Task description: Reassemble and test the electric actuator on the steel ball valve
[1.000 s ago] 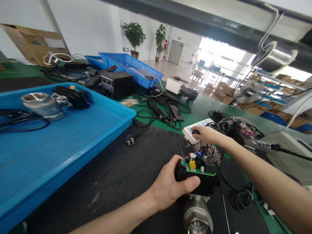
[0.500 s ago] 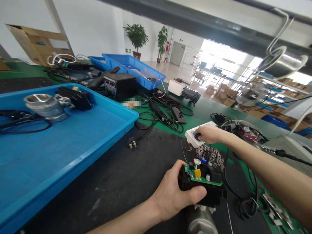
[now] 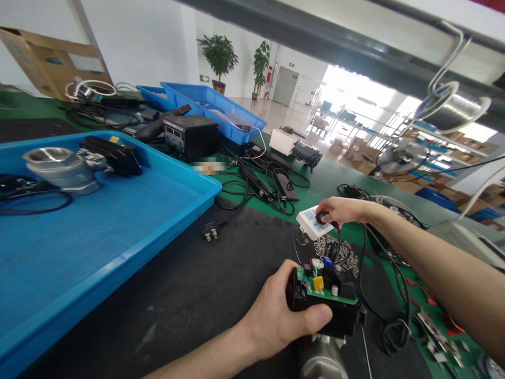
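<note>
My left hand (image 3: pixel 282 310) is wrapped round a black actuator housing (image 3: pixel 335 313) that carries a green circuit board (image 3: pixel 321 287) on top. The housing sits on a steel valve body (image 3: pixel 321 360) at the bottom edge. My right hand (image 3: pixel 341 209) reaches forward and pinches a black knob on a small white control box (image 3: pixel 310 223) lying on the green mat. A heap of small metal rings (image 3: pixel 343 252) lies between the box and the board. Black cable (image 3: pixel 389 326) runs from the housing to the right.
A large blue tray (image 3: pixel 98 231) on the left holds another steel valve with a black actuator (image 3: pixel 71 166). A black power unit (image 3: pixel 191 136), tangled cables (image 3: pixel 268 184), a loose plug (image 3: pixel 209 230) and more blue trays (image 3: pixel 209 105) lie beyond. A solder reel (image 3: pixel 450 110) hangs at upper right.
My right hand has lifted slightly and now pinches the knob on the white box. My left hand keeps its grip on the housing. The view shifted a little.
</note>
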Tool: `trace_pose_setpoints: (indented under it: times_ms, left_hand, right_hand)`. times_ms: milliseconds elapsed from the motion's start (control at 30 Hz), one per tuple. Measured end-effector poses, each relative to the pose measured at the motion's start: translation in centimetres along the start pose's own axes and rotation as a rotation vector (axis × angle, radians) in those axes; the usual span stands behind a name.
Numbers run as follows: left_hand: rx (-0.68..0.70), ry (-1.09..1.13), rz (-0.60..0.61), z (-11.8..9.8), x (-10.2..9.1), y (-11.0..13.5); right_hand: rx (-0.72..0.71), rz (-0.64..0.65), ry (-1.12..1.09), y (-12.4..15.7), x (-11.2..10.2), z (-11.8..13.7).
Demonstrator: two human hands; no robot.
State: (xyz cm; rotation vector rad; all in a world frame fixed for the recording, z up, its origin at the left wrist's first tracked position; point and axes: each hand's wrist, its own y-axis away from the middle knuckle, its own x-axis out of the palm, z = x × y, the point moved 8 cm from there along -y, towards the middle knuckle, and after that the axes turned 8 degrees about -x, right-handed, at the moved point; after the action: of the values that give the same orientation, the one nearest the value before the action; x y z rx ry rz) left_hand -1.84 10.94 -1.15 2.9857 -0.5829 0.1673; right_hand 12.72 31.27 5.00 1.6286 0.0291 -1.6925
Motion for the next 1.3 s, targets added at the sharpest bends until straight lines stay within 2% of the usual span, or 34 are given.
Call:
trace_pose_setpoints:
  times_ms: [67,167,267,333,367,533,633,733,900,1000,1100,1300]
  left_hand:
    - [-0.006,0.006,0.012,0.0,0.1,0.0]
    - [-0.017,0.013,0.023,0.1,0.1,0.0]
    - [-0.026,0.007,0.011,0.2,0.1,0.0]
    - [-0.026,-0.001,0.006,0.2,0.0,-0.1]
    - [-0.024,-0.005,0.006,0.1,0.0,0.0]
    - [-0.016,-0.039,0.018,-0.4,0.2,0.0]
    - [-0.005,-0.041,0.015,-0.5,0.3,0.0]
    - [0.01,-0.035,0.007,-0.4,0.5,0.1]
    - [0.007,0.017,0.018,-0.3,0.9,0.2]
    - [0.006,0.063,0.032,-0.4,1.1,0.2]
    - [0.011,0.057,0.024,-0.3,1.1,0.2]
    - [0.001,0.028,0.011,-0.5,1.0,0.2]
  right_hand:
    - [-0.016,-0.057,0.039,0.3,-0.7,0.3]
    - [-0.057,-0.213,0.126,2.0,-2.1,1.4]
    - [-0.087,-0.378,0.17,6.1,-2.2,2.4]
    - [-0.085,-0.479,0.165,9.7,-1.2,2.5]
    - [-0.069,-0.579,0.14,11.7,-0.7,2.4]
    - [0.109,-0.921,-0.042,20.0,5.4,0.3]
    - [0.196,-1.044,-0.129,23.0,9.6,-0.7]
    - [0.354,-1.171,-0.293,25.4,13.3,-2.4]
    - [0.418,-1.324,-0.633,26.8,18.1,-4.3]
    - [0.506,-1.367,-0.726,27.0,19.8,-4.7]
    - [0.541,-1.391,-0.827,26.8,20.1,-4.4]
    - [0.554,-1.396,-0.905,26.4,19.3,-3.5]
